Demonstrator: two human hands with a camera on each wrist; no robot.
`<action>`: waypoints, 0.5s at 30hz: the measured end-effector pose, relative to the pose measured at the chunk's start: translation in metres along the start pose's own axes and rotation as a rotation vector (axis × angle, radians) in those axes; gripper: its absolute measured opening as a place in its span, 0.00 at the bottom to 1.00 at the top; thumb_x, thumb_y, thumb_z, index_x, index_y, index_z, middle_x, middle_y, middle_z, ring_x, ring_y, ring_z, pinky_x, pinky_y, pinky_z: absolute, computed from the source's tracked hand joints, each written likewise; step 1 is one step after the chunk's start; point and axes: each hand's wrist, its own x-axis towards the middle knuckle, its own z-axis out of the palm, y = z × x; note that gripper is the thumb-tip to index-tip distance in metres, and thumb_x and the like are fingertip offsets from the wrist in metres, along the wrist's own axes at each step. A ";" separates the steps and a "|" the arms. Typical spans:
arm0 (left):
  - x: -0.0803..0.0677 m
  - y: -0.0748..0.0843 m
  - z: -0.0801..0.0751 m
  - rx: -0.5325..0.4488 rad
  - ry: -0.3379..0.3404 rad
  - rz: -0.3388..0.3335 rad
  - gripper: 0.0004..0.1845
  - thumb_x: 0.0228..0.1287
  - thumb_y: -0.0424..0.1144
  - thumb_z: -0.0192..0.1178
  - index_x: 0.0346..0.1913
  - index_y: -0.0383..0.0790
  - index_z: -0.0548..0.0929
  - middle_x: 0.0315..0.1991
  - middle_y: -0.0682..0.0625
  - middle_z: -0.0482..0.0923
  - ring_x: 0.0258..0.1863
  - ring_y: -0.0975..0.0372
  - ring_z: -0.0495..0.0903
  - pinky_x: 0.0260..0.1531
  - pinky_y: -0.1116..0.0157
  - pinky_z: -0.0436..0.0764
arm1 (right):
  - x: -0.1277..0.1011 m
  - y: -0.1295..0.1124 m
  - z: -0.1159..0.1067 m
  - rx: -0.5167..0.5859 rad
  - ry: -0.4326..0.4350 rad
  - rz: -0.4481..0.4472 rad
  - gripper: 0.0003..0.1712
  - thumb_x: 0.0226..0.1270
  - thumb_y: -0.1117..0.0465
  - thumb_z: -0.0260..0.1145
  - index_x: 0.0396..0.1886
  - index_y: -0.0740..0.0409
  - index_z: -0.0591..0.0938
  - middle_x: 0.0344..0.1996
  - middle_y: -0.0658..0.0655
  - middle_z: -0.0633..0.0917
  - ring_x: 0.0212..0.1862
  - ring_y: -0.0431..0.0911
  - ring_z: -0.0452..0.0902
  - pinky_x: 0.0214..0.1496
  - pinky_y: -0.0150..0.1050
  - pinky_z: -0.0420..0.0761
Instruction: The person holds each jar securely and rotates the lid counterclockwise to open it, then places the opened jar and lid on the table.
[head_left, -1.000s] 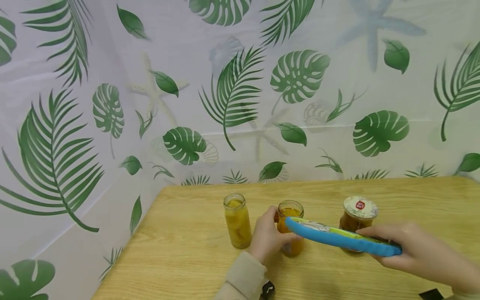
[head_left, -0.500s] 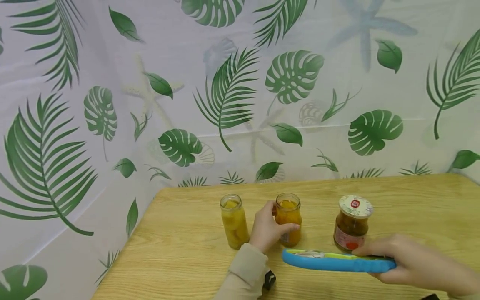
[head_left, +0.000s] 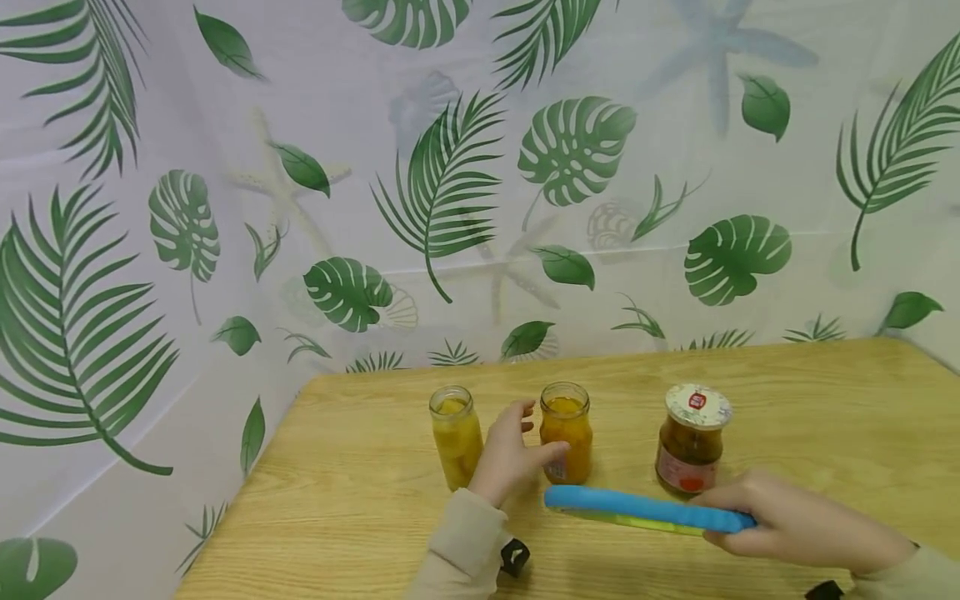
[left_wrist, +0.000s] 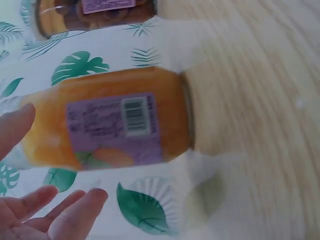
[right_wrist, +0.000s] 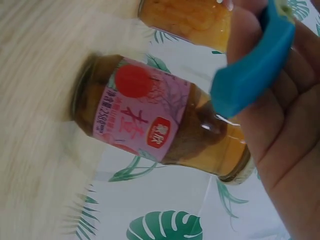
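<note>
My left hand is beside an uncapped glass jar of orange fruit, its fingers loosely spread. In the left wrist view the thumb crosses near the jar's neck while the other fingers stand apart from the glass; whether the thumb touches is unclear. A blue and lime-green jar opener, seen nearly edge-on, is gripped by one end in my right hand, held above the table. Behind that hand stands a brown fruit jar with a white lid and a pink label.
An uncapped, taller jar of yellow fruit stands just left of my left hand. All the jars are upright on the wooden table. A leaf-patterned cloth hangs behind the table. A black strap piece hangs by the left cuff.
The jar opener came down from in front of the orange jar, then tilted so its blue side shows. My left hand's fingers loosened from that jar. The view shifted slightly.
</note>
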 end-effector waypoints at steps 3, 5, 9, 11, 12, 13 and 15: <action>-0.010 0.000 -0.013 0.042 -0.016 0.041 0.28 0.54 0.43 0.62 0.56 0.35 0.68 0.53 0.43 0.69 0.49 0.53 0.72 0.44 0.59 0.74 | 0.001 0.003 0.002 0.029 -0.028 0.018 0.12 0.59 0.71 0.57 0.31 0.48 0.76 0.18 0.38 0.71 0.20 0.24 0.60 0.18 0.24 0.66; -0.019 -0.002 -0.022 0.065 -0.043 0.072 0.23 0.55 0.41 0.61 0.53 0.35 0.70 0.49 0.44 0.71 0.46 0.54 0.73 0.41 0.60 0.75 | 0.002 0.006 0.004 0.051 -0.048 0.032 0.10 0.60 0.71 0.56 0.29 0.50 0.76 0.18 0.39 0.70 0.20 0.25 0.59 0.17 0.24 0.65; -0.037 -0.006 -0.035 0.082 -0.126 0.084 0.19 0.55 0.41 0.61 0.48 0.37 0.73 0.45 0.47 0.73 0.43 0.58 0.74 0.38 0.62 0.76 | 0.003 0.013 0.009 0.069 -0.080 0.056 0.09 0.60 0.72 0.56 0.27 0.53 0.75 0.17 0.37 0.68 0.19 0.25 0.58 0.16 0.23 0.64; -0.045 -0.006 -0.041 0.087 -0.172 0.077 0.18 0.55 0.41 0.61 0.47 0.38 0.74 0.44 0.48 0.74 0.43 0.58 0.75 0.38 0.62 0.76 | 0.003 0.016 0.012 0.062 -0.083 0.057 0.09 0.59 0.72 0.56 0.27 0.53 0.75 0.17 0.37 0.67 0.19 0.25 0.57 0.16 0.23 0.63; -0.048 -0.007 -0.044 0.093 -0.195 0.075 0.18 0.56 0.42 0.61 0.47 0.39 0.74 0.44 0.48 0.74 0.43 0.59 0.75 0.37 0.62 0.76 | 0.003 0.018 0.013 0.061 -0.088 0.061 0.09 0.60 0.71 0.56 0.27 0.53 0.75 0.18 0.37 0.67 0.19 0.25 0.57 0.16 0.23 0.63; -0.051 -0.007 -0.045 0.099 -0.215 0.074 0.17 0.56 0.43 0.61 0.47 0.39 0.74 0.45 0.48 0.74 0.43 0.60 0.75 0.38 0.62 0.76 | 0.003 0.020 0.014 0.054 -0.088 0.062 0.09 0.59 0.71 0.56 0.27 0.52 0.75 0.18 0.36 0.67 0.19 0.25 0.56 0.16 0.23 0.63; -0.056 -0.009 -0.049 0.114 -0.251 0.079 0.17 0.56 0.43 0.60 0.47 0.39 0.74 0.44 0.48 0.74 0.42 0.60 0.75 0.37 0.63 0.76 | 0.003 0.024 0.017 0.059 -0.094 0.073 0.09 0.60 0.71 0.56 0.27 0.51 0.76 0.18 0.36 0.67 0.19 0.25 0.57 0.16 0.23 0.63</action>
